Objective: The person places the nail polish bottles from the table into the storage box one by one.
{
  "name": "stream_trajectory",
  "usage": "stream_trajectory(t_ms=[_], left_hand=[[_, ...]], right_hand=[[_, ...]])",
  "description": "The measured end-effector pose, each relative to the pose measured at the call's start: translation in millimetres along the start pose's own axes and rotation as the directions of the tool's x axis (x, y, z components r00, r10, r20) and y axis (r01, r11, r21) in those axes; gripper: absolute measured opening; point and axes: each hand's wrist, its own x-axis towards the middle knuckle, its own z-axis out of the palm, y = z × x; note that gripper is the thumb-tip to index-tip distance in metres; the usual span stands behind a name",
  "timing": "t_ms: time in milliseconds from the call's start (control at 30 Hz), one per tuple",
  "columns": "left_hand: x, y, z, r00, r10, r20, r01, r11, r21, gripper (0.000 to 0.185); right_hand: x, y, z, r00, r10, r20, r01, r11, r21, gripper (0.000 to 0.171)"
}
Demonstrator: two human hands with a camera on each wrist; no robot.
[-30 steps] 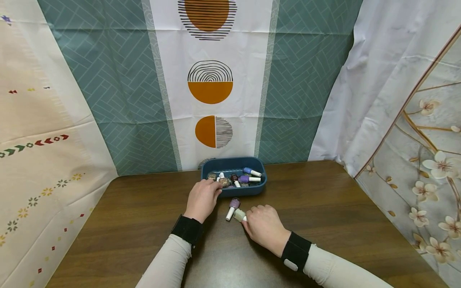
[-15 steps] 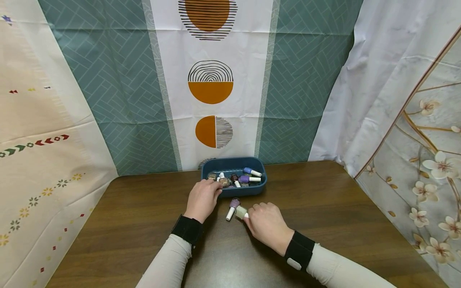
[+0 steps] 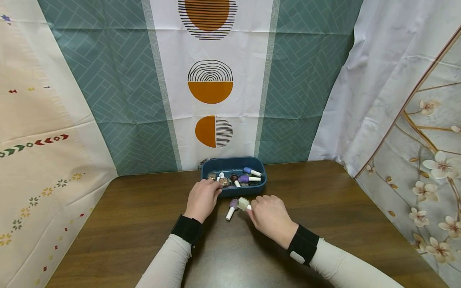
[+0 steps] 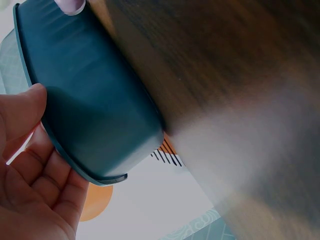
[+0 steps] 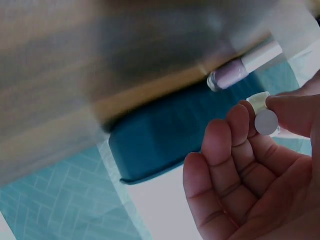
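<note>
My left hand (image 3: 203, 198) grips the near-left rim of a dark blue plastic bin (image 3: 242, 192); in the left wrist view its thumb (image 4: 31, 102) lies against the outer wall and the other fingers are curled beyond the rim. My right hand (image 3: 271, 216) pinches the white cap of a pale yellow-green nail polish bottle (image 3: 243, 203), held in front of the bin. Beside and partly behind it, a lilac nail polish bottle (image 3: 233, 203) with a white cap lies on the table. Seen from the right wrist, the pinched bottle's round cap end (image 5: 266, 122) faces the camera.
Several nail polish bottles lie jumbled inside the bin, among them a purple one (image 3: 245, 179), a blue one (image 3: 248, 170) and a glittery brown one (image 3: 225, 182). The bin stands near the back edge of the brown wooden table (image 3: 144, 224), close to a patterned curtain (image 3: 212, 132).
My right hand has moved slightly away from me and right, raising the pale nail polish bottle from beside the lilac bottle's cap toward the bin. The left hand stays on the rim.
</note>
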Motion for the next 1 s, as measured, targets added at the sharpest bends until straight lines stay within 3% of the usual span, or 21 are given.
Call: stream_trajectory(t_ms=[700,1000], left_hand=[[-0.1,-1.0,0.4,1.0,0.001,0.004,-0.001,1.0,-0.004,0.007],[-0.2,-0.7,-0.3,1.0,0.001,0.0,-0.001,1.0,-0.004,0.007]], right_hand=[[18.5,17.9,-9.2,0.996,0.003,-0.092,-0.006,1.0,-0.025,0.033],[23.8,21.4,-12.4,0.996,0.004,-0.09,-0.006,1.0,-0.029,0.03]])
